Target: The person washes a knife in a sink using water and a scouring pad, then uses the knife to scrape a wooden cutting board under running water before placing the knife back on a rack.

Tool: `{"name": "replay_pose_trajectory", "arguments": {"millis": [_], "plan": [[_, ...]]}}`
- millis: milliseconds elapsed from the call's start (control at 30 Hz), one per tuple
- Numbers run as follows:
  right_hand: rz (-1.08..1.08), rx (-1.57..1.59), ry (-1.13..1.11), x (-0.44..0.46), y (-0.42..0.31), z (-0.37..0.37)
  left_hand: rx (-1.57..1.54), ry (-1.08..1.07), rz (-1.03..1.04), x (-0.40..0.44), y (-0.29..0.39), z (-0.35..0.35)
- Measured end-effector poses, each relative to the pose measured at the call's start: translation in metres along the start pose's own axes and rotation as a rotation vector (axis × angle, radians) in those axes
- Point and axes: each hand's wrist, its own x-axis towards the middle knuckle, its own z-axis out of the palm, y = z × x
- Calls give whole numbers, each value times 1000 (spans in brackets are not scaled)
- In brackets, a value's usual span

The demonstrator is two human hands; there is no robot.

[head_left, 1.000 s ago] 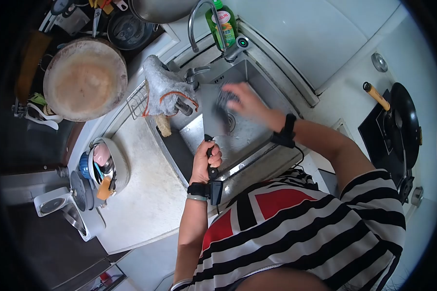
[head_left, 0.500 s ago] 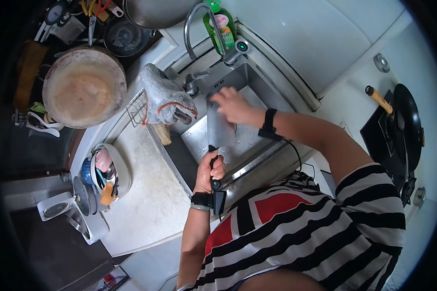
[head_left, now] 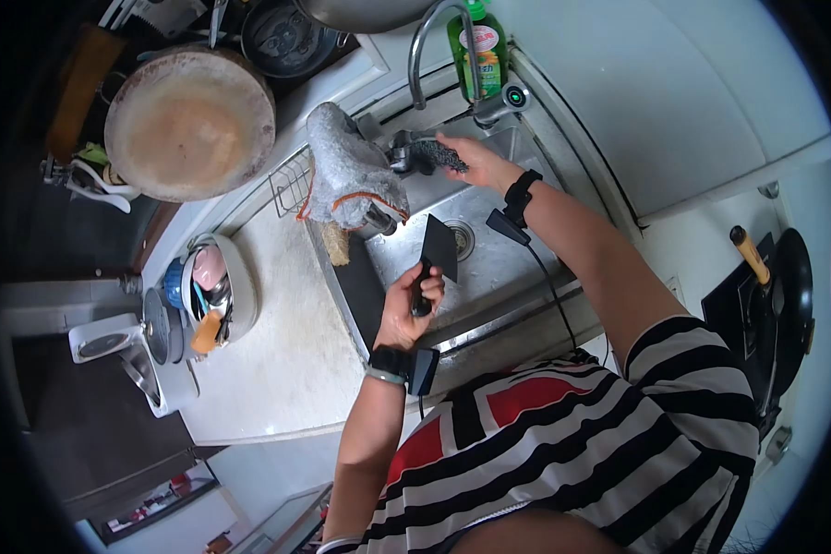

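My left hand [head_left: 410, 298] is closed round the black handle of a cleaver [head_left: 439, 247], whose dark blade is tilted over the near left part of the steel sink [head_left: 508, 263]. At the far side of the sink, my right hand [head_left: 480, 162] grips a dark mesh scrubber [head_left: 439, 154] close to the tap lever. A grey cloth with an orange edge [head_left: 349, 171] hangs over a fixture at the sink's left rim. The round drain [head_left: 462, 240] shows just right of the blade.
Behind the sink stand a curved faucet [head_left: 418, 55] and a green soap bottle [head_left: 485, 65]. A round board [head_left: 189, 125], a wire rack [head_left: 289, 185] and a white tub of utensils [head_left: 240, 291] are at left. A black wok [head_left: 789, 305] sits at far right.
My right hand has moved off the blade toward the tap with the scrubber. The cleaver has turned in my left hand, so its blade now looks dark and narrower. The view has shifted.
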Motion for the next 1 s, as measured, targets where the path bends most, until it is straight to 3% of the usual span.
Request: {"name": "replay_pose_trajectory", "arguments": {"millis": [167,267,367,433,500,567,633,700,767,833,900,1000], "plan": [[-87,-2,-40,-7,2,11,-152,-37,0,25,21,13],[-128,-40,-29,-18,-1,17,-215,60,170,34,24,23],[-114,-156,49,-46,0,33,-303,48,115,53,38,10],[-96,-288,71,-70,9,47,-267,142,131,58,35,16],[-88,-389,62,-79,22,45,26,31,191,60,35,16],[-150,-461,32,-88,31,48,84,32,175,60,38,18],[-81,-511,-30,-89,33,45,200,36,153,55,38,29],[-399,-580,-72,-76,55,39,90,146,119,54,27,43],[-482,-672,-32,-85,64,48,191,364,377,50,11,59],[-621,-823,9,-93,72,55,191,322,457,43,10,50],[-624,-869,22,-93,74,54,229,-56,318,45,30,18],[-608,-767,328,-75,89,38,89,-89,128,36,33,20]]}}
